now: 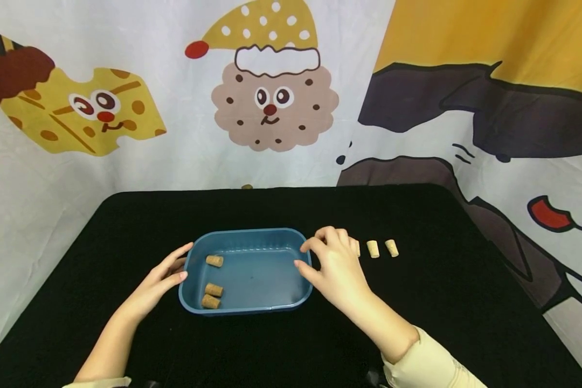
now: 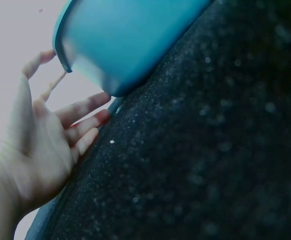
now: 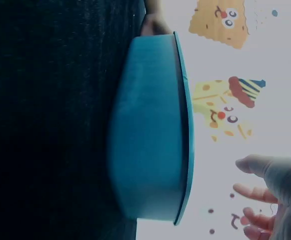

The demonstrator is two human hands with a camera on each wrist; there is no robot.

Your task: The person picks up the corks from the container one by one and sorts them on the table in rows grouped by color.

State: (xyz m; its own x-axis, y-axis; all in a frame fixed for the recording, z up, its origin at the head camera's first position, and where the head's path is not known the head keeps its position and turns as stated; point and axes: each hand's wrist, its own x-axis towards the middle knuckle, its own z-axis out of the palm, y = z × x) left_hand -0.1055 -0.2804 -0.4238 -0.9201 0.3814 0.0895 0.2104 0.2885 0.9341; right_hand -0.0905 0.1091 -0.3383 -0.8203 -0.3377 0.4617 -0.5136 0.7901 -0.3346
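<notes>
A blue plastic box (image 1: 264,277) lies on the table, with three brown corks inside; one cork (image 1: 214,261) sits towards the back left and two side by side, the nearer cork (image 1: 210,301) by the front left corner. My left hand (image 1: 150,285) touches the box's left end, its fingers nearly straight and spread at the rim and wall. At the other end my right hand (image 1: 337,267) hovers by the right rim, thumb and fingers apart with nothing between them. In the right wrist view its fingers (image 3: 258,192) are loosely bent beyond the rim.
Three paler corks stand in a row right of the box: a middle cork (image 1: 373,249), a right one (image 1: 392,248), and one partly hidden behind my right hand. A black cloth (image 1: 446,302) covers the table. Behind it hangs a white curtain (image 1: 174,167) with cartoon prints.
</notes>
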